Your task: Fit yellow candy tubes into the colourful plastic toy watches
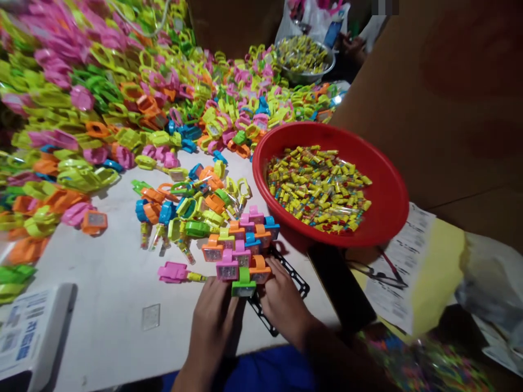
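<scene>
My left hand (212, 321) and my right hand (281, 302) close from both sides on a tight cluster of plastic toy pieces (241, 256) in pink, orange, blue and green, each with a small clear window. My left fingertips press against a green piece (244, 284) and a pink piece (227, 269). My right fingers rest on an orange piece (260, 270). Under the cluster and my hands lies a black plastic lattice frame (295, 277). A pink piece with a yellow candy tube (174, 272) lies just left of the cluster.
A red plastic basin (333, 185) of yellow candy tubes stands to the right. Heaped toy pieces (81, 109) cover the far left of the white table. A phone, papers and glasses lie right; a co-worker's hand sits beyond a metal bowl, top right.
</scene>
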Motion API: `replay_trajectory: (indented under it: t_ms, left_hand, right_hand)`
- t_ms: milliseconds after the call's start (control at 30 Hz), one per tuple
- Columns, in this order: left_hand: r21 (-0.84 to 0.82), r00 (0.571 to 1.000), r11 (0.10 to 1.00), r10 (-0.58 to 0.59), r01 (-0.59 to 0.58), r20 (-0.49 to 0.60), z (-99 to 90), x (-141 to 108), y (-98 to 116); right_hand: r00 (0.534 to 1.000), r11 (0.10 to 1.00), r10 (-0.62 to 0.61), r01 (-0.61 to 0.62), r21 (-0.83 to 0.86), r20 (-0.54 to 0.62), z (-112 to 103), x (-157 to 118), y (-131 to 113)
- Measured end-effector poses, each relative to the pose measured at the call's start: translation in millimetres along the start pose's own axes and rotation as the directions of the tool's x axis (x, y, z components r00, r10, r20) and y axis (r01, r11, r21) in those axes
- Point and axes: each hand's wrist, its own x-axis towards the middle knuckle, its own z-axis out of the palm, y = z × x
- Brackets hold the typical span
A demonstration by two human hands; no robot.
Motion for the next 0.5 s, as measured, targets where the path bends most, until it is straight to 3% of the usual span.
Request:
replay_trajectory:
  t_ms: [133,267,400,500]
  left_hand:
    - [0.041,1.000,0.999,-0.015,0.015,0.005,-12.2,-8,-2]
    - [0.263,0.992,0.965,0.021,0.012,-0.122,-34.9,-12,-16]
    - [0.409,0.968,0.878,-0.237,0.249,-0.080,-50.6,-8,-21]
    - [0.290,0.923,0.880,-0.325,0.375,-0.208,-55.9,-16,-18]
  right_hand:
    - [0.999,0.999,0.018,-0.016,0.028,-0.047,-7,-6,-3]
    - [0.978,0.987,0.136,-0.119,0.110,-0.157,-21,-21,-2]
    - [0.937,0.921,0.256,-0.162,0.353,-0.237,-32,-37,-10]
    - [0.922,0.843,0.310,-0.154,0.515,-0.232,-37,-44,-25]
